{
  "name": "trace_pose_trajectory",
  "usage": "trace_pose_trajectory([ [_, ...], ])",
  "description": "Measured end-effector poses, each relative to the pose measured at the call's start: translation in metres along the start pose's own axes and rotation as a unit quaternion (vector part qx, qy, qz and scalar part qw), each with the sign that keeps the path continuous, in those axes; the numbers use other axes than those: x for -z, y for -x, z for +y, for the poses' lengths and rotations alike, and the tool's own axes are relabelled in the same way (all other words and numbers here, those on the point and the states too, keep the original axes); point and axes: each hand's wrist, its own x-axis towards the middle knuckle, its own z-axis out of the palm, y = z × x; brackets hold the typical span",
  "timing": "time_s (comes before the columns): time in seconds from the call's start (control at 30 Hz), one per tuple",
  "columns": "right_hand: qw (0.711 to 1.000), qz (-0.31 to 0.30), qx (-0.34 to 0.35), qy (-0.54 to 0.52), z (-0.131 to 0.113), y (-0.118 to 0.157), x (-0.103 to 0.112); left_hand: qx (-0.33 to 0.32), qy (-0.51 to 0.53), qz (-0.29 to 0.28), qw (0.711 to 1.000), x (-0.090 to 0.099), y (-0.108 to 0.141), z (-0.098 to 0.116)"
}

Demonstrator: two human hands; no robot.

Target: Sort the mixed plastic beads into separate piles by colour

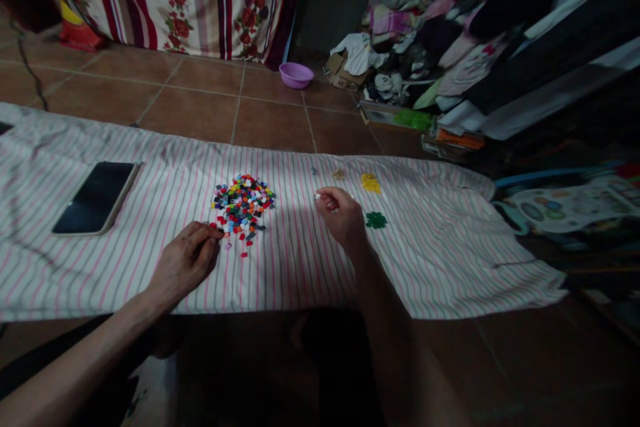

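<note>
A: Where's the mixed pile of small coloured pieces (244,205)?

B: On the bench (295,280), over its striped cloth. Call that pile the clock's centre, with twelve pointing away from the person.

A: And the hands?

B: The left hand (185,257) is at about seven o'clock, at the pile's near edge. Its fingers are bent, the tips close together by some red pieces — whether they grip one, I can't tell.

A: The right hand?

B: At three o'clock, apart from the pile. The right hand (341,215) is mostly closed, with a small white piece (318,196) pinched at the fingertips.

A: Anything around it?

B: Taking that hand as centre, a green cluster (376,220) lies just beside it at three, and a yellow cluster (371,182) near it at about two. A few tan pieces (339,175) sit at twelve, and some tiny greyish pieces (315,171) at eleven.

A: What's on the pile's other side?

B: A phone (95,199), lying flat at nine o'clock with its dark screen up. Beyond the bench, toward one o'clock, a purple basin (297,75) stands on the tiled floor (200,97).
</note>
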Motion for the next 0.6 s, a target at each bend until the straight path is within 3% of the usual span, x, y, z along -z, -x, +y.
trace_pose_trajectory([
  [0.23,0.975,0.094,-0.114,0.163,0.044,-0.007,0.037,0.0,-0.002,-0.004,1.0,0.0,0.0,-0.001],
  [0.6,0.938,0.049,-0.161,0.304,0.064,-0.006,0.042,-0.001,0.006,0.0,1.0,0.001,0.0,0.001],
])
